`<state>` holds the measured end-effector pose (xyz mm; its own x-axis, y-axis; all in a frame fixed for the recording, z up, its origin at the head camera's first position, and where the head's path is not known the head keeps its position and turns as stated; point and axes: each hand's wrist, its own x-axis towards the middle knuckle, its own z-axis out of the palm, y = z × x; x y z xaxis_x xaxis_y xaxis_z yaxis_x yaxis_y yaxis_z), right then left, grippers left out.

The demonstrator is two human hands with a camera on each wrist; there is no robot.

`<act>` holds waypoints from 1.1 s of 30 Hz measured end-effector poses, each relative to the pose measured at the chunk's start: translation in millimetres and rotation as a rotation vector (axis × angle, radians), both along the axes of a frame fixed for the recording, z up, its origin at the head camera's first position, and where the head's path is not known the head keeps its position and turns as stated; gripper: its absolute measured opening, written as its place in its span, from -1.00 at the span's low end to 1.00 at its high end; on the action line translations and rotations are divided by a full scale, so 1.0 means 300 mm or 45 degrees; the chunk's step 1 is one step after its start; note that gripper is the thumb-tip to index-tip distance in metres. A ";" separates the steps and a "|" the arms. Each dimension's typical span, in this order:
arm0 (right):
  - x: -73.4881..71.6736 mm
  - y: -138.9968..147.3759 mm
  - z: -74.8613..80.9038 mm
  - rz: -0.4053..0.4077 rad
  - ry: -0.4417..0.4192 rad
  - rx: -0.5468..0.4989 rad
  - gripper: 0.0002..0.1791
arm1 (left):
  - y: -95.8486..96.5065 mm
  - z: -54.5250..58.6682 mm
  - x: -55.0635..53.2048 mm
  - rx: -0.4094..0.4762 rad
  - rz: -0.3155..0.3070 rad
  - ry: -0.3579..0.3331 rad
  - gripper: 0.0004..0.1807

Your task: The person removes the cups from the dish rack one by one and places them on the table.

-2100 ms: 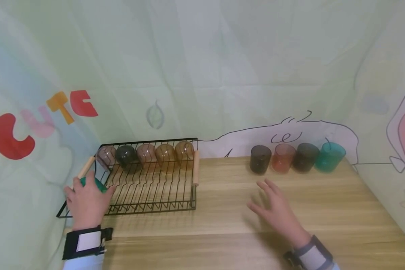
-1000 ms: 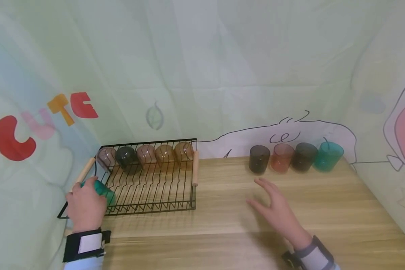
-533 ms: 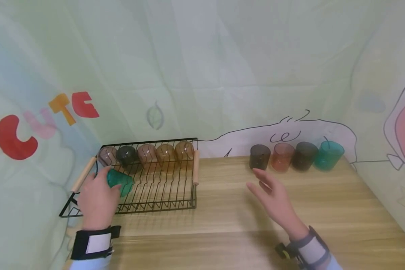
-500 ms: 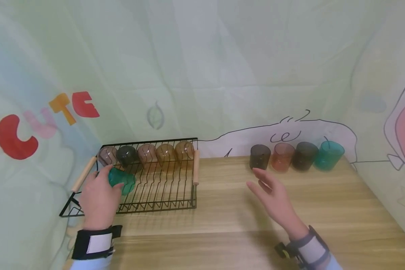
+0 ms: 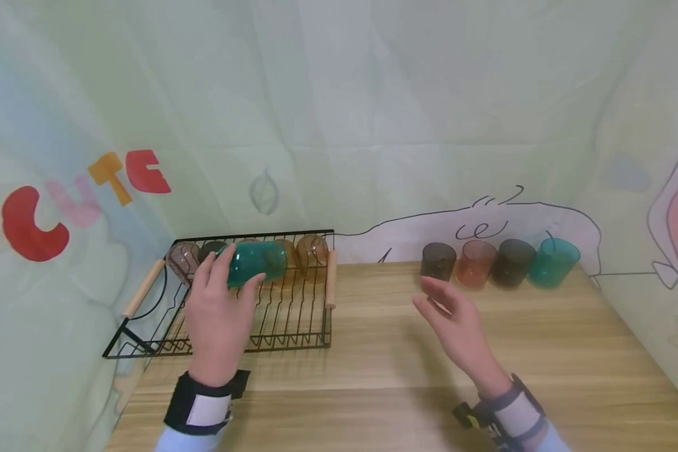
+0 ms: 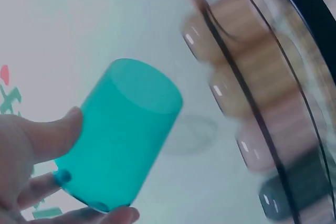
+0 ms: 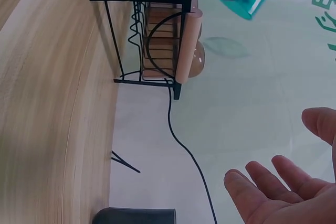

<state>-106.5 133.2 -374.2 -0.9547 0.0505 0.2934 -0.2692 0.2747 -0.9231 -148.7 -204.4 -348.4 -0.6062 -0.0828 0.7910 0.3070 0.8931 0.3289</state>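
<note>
Carry step, apparently: your left hand [image 5: 217, 315] grips the translucent teal cylindrical tumbler [image 5: 260, 262], near-horizontal, above the black wire rack [image 5: 302, 343], worktop [image 5: 373, 376] back-left; right hand [image 5: 459, 328] loose, empty. Next move likely needs clearance.

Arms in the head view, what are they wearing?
The left wears a black strap with a white patch and a pale blue sleeve. The right wears a dark grey strap with a greyish patch and a small yellow spot, and a matching sleeve.

left hand [image 5: 217, 317]: raised, gripping; right hand [image 5: 457, 329]: fingers loosely bent
</note>
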 end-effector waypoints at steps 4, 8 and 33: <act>-0.003 -0.006 0.000 0.004 0.004 -0.006 -0.53 | 0.081 0.005 0.001 0.063 -0.143 0.065 -0.26; -0.003 -0.016 0.007 0.002 -0.021 -0.030 -0.55 | 0.154 -0.002 -0.003 0.188 -0.287 0.083 -0.27; -0.067 -0.058 -0.103 0.154 -0.041 0.030 -0.52 | 0.484 -0.097 0.009 0.678 -0.707 -0.006 -0.28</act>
<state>-126.7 115.7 -405.1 -0.9623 -0.0721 0.2621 -0.2718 0.2637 -0.9255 -146.0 -59.4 -377.5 -0.6734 -0.1341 0.7270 0.6616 0.3294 0.6736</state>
